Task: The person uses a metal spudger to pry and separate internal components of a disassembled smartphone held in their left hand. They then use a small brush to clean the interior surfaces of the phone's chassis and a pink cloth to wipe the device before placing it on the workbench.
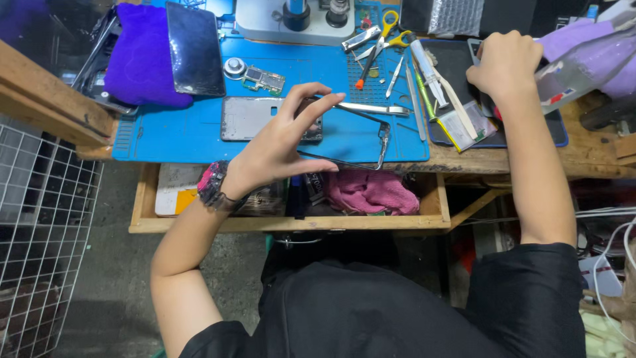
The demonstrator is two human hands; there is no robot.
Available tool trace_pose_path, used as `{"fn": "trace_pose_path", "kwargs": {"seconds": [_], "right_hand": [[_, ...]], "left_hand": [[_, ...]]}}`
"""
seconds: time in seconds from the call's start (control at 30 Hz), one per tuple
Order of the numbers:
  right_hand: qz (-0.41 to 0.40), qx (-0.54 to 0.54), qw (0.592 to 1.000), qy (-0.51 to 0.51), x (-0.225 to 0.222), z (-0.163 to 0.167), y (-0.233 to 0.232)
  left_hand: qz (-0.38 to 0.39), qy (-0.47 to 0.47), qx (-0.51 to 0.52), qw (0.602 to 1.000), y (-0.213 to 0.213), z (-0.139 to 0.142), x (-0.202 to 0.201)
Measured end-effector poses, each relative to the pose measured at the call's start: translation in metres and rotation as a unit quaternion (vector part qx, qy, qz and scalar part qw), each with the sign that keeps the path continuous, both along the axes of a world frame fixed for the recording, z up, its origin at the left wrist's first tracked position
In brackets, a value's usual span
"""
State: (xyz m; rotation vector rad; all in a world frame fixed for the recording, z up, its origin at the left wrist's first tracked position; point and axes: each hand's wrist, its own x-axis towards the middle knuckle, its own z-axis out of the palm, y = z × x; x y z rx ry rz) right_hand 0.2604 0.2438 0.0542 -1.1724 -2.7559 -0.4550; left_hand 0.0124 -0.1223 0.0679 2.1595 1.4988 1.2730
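My left hand [281, 139] holds a thin metal phone frame [371, 136] by its edge, tilted above the front of the blue work mat [172, 136]. Under the hand a grey phone back housing [248, 118] lies flat on the mat. My right hand [507, 63] is closed at the back right, resting on a dark mat [457, 63] and gripping a dark flat object I cannot identify. A small green circuit board [264, 81] lies behind the housing.
A purple cloth [139, 56] and a dark phone screen [194, 50] lie at the back left. Tweezers [371, 108], yellow scissors [387, 33], and other tools lie in the middle. An open wooden drawer [291, 222] holds a pink rag [371, 192]. A microscope base [291, 20] stands behind.
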Motion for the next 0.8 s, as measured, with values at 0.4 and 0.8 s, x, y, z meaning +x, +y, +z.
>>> {"fn": "trace_pose_path", "kwargs": {"seconds": [0.4, 0.8], "right_hand": [[0.221, -0.052, 0.901, 0.37, 0.005, 0.006, -0.027], [0.325, 0.059, 0.81, 0.485, 0.003, 0.033, -0.123]], "left_hand": [[0.076, 0.129, -0.024, 0.988, 0.0, -0.006, -0.002], [0.182, 0.255, -0.063, 0.948, 0.0, -0.032, -0.026]]}}
